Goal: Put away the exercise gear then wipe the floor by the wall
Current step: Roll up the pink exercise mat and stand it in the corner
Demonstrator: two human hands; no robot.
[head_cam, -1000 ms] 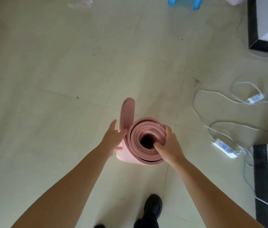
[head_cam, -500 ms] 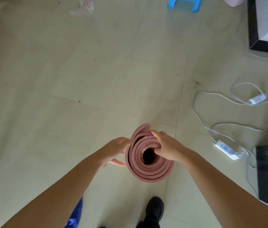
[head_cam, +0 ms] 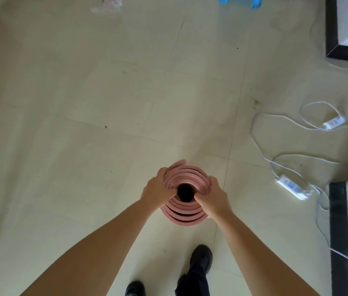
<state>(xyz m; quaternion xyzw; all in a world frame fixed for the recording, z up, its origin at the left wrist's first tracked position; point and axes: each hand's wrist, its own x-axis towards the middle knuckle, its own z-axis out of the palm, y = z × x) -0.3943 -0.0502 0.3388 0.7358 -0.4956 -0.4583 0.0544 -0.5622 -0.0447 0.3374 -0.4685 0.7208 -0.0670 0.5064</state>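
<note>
A pale tiled floor (head_cam: 83,103) fills the view, with white power strips and their looping cables (head_cam: 292,185) lying well to the right. Over the floor, just ahead of the person's black shoes (head_cam: 201,258), a rolled pink yoga mat (head_cam: 187,216) is held on end, its dark hollow core facing the camera. The left hand (head_cam: 155,189) grips the roll's left rim and the right hand (head_cam: 212,195) the right rim, fingers of both curled over the coiled layers, thumbs at the core. This looks like the put-away step: the roll seems tightened. Next comes carrying it to storage, keeping the loose outer flap from springing open.
</note>
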